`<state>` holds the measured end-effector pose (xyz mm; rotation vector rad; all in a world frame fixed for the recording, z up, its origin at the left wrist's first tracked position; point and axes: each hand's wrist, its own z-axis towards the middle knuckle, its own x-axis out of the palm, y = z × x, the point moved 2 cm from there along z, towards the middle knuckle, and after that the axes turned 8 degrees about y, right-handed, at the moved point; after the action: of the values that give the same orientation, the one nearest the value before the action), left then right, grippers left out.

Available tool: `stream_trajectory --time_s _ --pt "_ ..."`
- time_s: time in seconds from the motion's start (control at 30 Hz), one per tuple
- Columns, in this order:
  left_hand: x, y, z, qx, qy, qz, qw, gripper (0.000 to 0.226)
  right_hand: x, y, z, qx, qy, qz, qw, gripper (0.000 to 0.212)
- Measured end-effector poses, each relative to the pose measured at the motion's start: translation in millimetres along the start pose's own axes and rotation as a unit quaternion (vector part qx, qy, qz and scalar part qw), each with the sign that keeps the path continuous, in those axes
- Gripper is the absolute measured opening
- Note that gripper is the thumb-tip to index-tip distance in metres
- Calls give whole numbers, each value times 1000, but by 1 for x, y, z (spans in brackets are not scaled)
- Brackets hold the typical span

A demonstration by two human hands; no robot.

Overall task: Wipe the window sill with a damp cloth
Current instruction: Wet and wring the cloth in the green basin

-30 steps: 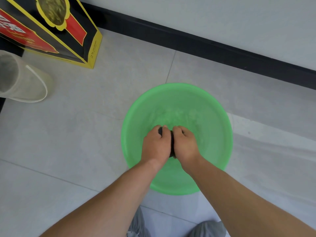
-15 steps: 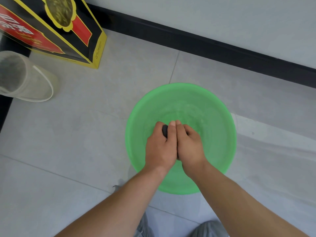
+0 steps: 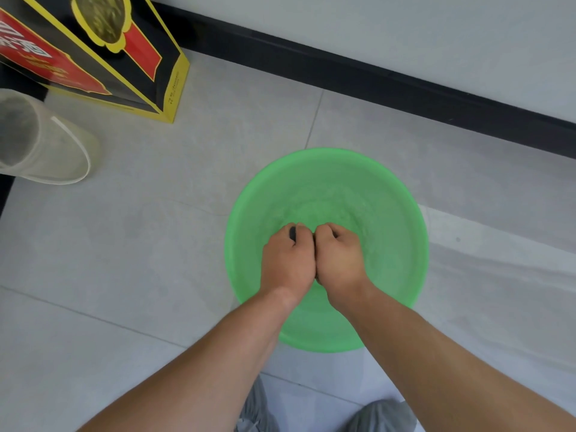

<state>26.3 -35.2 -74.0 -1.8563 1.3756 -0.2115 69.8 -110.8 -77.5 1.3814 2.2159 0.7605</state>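
Note:
A green plastic basin point(image 3: 402, 213) stands on the tiled floor with water in it. Over its middle my left hand point(image 3: 285, 260) and my right hand point(image 3: 338, 258) are pressed side by side as fists. Both grip a dark cloth point(image 3: 292, 232), almost all of it hidden inside the fists; only a small dark end shows by my left fingers. The window sill is not in view.
A black, red and yellow box point(image 3: 93, 51) leans at the upper left. Beside it lies a translucent plastic container point(image 3: 40, 145) on its side. A black skirting board point(image 3: 374, 82) runs along the grey wall behind the basin. My knees show at the bottom edge.
Both fists stay clamped on the cloth over the basin. They pressed closer together, and the view has shifted slightly.

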Motion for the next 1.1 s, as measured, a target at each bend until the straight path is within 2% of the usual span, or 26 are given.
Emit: stream_trajectory --time_s 0.17,0.23,0.3,0.4,0.47,0.53,0.67,0.8,0.9,0.97,1.03,1.1 --pt "-3 1 1 -41 26 14 999 40 -12 5 1 -44 31 -92 994 34" --pt "-5 3 -1 -9 38 -12 999 31 -17 6 0 -66 21 -106 992 36" --pt "-6 2 -6 42 67 -61 995 22 -22 6 1 -59 5 -75 995 32" --pt "-4 0 -7 90 50 -6 995 22 -20 6 2 -49 5 -68 996 29" --pt "-2 0 -5 61 3 27 998 36 -16 4 1 -49 6 -79 996 38" --pt "-1 1 -3 33 -10 34 999 42 -12 1 0 -33 9 -72 997 41" --pt "1 4 -3 16 3 30 999 38 -12 -1 1 -1 18 -64 998 35" --pt "-2 2 -9 -16 13 -4 1000 31 -8 4 -8 -22 21 -79 996 20" --pt "-8 -4 -20 -77 26 -23 996 30 -12 6 -20 -50 19 -163 985 31" --pt "-16 -11 -31 -118 40 -26 992 27 -17 11 -34 -63 30 -177 982 33" --pt "-31 -23 -46 -109 56 -29 992 24 -23 22 -51 -49 52 -130 989 25" --pt "-49 -44 -66 -63 66 -14 996 18 -29 41 -74 -26 66 -79 994 13"
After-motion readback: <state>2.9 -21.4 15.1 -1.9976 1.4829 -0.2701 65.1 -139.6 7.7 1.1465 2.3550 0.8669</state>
